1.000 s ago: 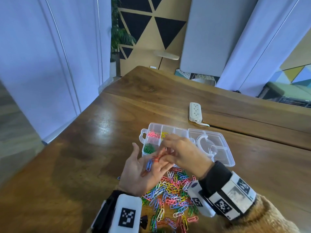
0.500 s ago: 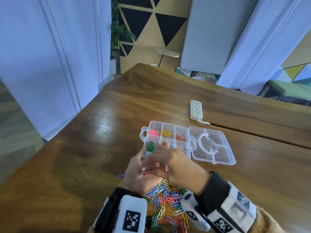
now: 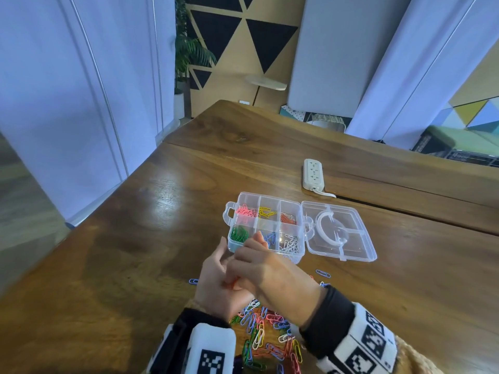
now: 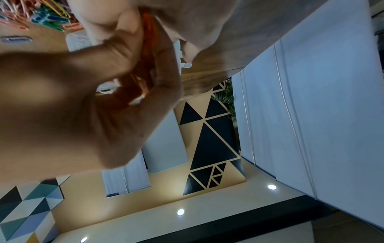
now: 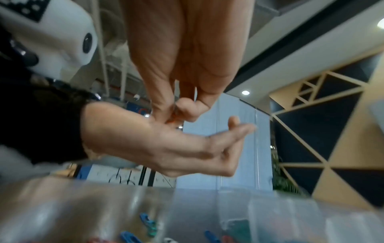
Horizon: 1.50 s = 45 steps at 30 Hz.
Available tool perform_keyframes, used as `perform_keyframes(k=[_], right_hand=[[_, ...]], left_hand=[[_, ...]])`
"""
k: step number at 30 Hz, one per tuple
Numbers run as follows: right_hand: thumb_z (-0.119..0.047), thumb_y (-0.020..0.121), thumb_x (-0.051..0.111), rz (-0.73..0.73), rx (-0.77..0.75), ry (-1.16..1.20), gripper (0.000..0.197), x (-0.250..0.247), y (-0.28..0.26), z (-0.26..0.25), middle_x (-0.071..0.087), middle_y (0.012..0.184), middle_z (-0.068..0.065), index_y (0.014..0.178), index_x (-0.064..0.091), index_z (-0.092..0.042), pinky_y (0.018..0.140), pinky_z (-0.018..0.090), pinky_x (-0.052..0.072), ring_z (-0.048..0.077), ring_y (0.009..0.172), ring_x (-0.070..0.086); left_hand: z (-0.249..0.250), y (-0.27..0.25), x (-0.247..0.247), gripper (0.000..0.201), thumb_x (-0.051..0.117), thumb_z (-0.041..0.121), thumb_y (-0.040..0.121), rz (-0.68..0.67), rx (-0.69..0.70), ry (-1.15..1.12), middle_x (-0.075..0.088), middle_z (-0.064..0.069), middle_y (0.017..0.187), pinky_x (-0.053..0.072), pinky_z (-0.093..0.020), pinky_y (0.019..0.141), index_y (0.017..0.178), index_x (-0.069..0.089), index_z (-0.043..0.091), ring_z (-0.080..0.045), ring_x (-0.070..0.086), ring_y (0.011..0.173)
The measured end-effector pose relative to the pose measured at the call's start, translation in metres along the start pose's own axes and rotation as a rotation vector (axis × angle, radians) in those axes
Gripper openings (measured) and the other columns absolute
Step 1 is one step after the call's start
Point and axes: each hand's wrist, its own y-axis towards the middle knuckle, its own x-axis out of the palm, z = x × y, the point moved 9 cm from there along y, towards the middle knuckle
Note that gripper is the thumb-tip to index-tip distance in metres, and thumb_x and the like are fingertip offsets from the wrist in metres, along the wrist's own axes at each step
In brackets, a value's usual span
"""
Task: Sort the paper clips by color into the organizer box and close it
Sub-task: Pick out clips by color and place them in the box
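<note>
Right hand (image 3: 266,273) pinches orange clips (image 4: 148,54) out of the cupped left hand (image 3: 216,282), just short of the organizer box (image 3: 266,228).
To do it well, I'd lift only orange ones, carry them to the far-right compartment where orange already lies, and drop them low so none bounce. Thin coloured wire loops; pink, yellow, green, blue and white are sorted, while a mixed pile (image 3: 266,338) waits on the counter (image 3: 135,252), lid (image 3: 339,233) open.

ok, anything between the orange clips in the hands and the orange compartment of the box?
Nothing visible. The lid lies open flat to the right, and the orange compartment in the far row is uncovered. The right hand pinches orange clips from the left hand just short of the box.
</note>
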Motion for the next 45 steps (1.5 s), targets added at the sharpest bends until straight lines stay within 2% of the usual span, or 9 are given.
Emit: perform_keyframes(k=[3, 7, 13, 18, 23, 26, 31, 37, 45], right_hand=[[0.002, 0.076, 0.059, 0.128, 0.242, 0.486, 0.016, -0.023, 0.003, 0.026, 0.064, 0.082, 0.002, 0.08, 0.067, -0.012, 0.075, 0.01, 0.039, 0.005, 0.078, 0.053], [0.013, 0.082, 0.054, 0.375, 0.574, 0.94, 0.023, -0.051, -0.006, 0.094, 0.071, 0.069, 0.001, 0.078, 0.061, -0.009, 0.054, 0.018, 0.05, 0.012, 0.06, 0.066], [0.016, 0.084, 0.051, 0.274, 0.845, 0.54, 0.009, -0.062, -0.01, 0.185, 0.059, 0.051, -0.001, 0.087, 0.06, 0.015, 0.041, 0.013, 0.045, 0.0, 0.036, 0.052], [0.006, 0.087, 0.053, -0.004, 0.937, 0.207, 0.014, -0.039, -0.005, 0.219, 0.062, 0.068, 0.008, 0.083, 0.065, 0.002, 0.053, 0.018, 0.052, 0.011, 0.052, 0.056], [0.004, 0.082, 0.056, -0.103, 0.951, 0.035, 0.037, -0.027, -0.001, 0.234, 0.064, 0.089, 0.015, 0.055, 0.055, -0.021, 0.076, 0.033, 0.056, 0.025, 0.075, 0.063], [0.006, 0.08, 0.053, -0.143, 0.945, -0.011, 0.031, -0.026, 0.0, 0.231, 0.066, 0.095, 0.015, 0.061, 0.06, -0.017, 0.068, 0.024, 0.052, 0.024, 0.079, 0.062], [0.007, 0.079, 0.047, -0.123, 0.881, -0.007, 0.027, -0.031, 0.0, 0.214, 0.069, 0.094, 0.015, 0.086, 0.07, -0.004, 0.085, 0.032, 0.051, 0.028, 0.091, 0.064], [-0.003, 0.088, 0.053, -0.231, 0.613, -0.034, 0.018, -0.026, -0.019, 0.152, 0.068, 0.093, 0.003, 0.095, 0.068, -0.009, 0.079, 0.016, 0.044, 0.013, 0.081, 0.059], [-0.004, 0.085, 0.058, -0.378, 0.554, -0.113, 0.039, -0.001, -0.058, 0.133, 0.062, 0.114, -0.003, 0.119, 0.057, -0.024, 0.079, 0.024, 0.047, 0.013, 0.099, 0.06]], left_hand=[[0.008, 0.0, 0.011, 0.042, 0.047, 0.027, 0.09, -0.013, 0.081, -0.069, 0.068, -0.019, 0.069, 0.059, -0.036, 0.053, 0.076, 0.068, -0.007, -0.026, 0.069, 0.058], [0.009, 0.0, 0.018, 0.029, 0.045, 0.009, 0.088, -0.094, 0.051, -0.089, 0.069, -0.027, 0.098, 0.054, -0.046, 0.086, 0.097, 0.061, -0.014, -0.032, 0.064, 0.095], [0.014, 0.014, 0.007, 0.022, 0.049, -0.004, 0.082, -0.025, -0.094, 0.484, 0.056, -0.015, 0.079, 0.051, -0.019, 0.05, 0.103, 0.052, -0.01, -0.016, 0.051, 0.068], [0.045, 0.034, 0.034, 0.019, 0.033, -0.009, 0.094, 0.096, -0.065, 1.106, 0.05, -0.011, 0.071, 0.037, -0.017, 0.04, 0.082, 0.046, 0.0, -0.011, 0.044, 0.053], [0.065, 0.059, 0.067, 0.031, 0.029, -0.01, 0.093, 0.15, -0.021, 1.366, 0.047, -0.012, 0.073, 0.046, -0.021, 0.052, 0.07, 0.046, 0.001, -0.017, 0.045, 0.062], [0.056, 0.068, 0.071, 0.031, 0.027, -0.012, 0.092, 0.177, -0.062, 1.471, 0.048, -0.011, 0.078, 0.041, -0.022, 0.063, 0.072, 0.047, 0.002, -0.015, 0.045, 0.067], [0.047, 0.072, 0.069, 0.028, 0.033, -0.01, 0.092, 0.141, -0.05, 1.582, 0.049, -0.011, 0.105, 0.037, -0.032, 0.101, 0.113, 0.05, -0.002, -0.018, 0.048, 0.097], [0.077, 0.042, 0.073, 0.04, 0.035, -0.011, 0.095, 0.012, 0.172, 1.76, 0.058, -0.013, 0.122, 0.049, -0.02, 0.079, 0.132, 0.047, -0.003, -0.016, 0.057, 0.101], [0.088, 0.001, 0.036, 0.033, 0.04, -0.011, 0.094, 0.016, 0.174, 2.089, 0.063, 0.0, 0.094, 0.05, -0.012, 0.06, 0.118, 0.057, 0.004, -0.001, 0.061, 0.073]])
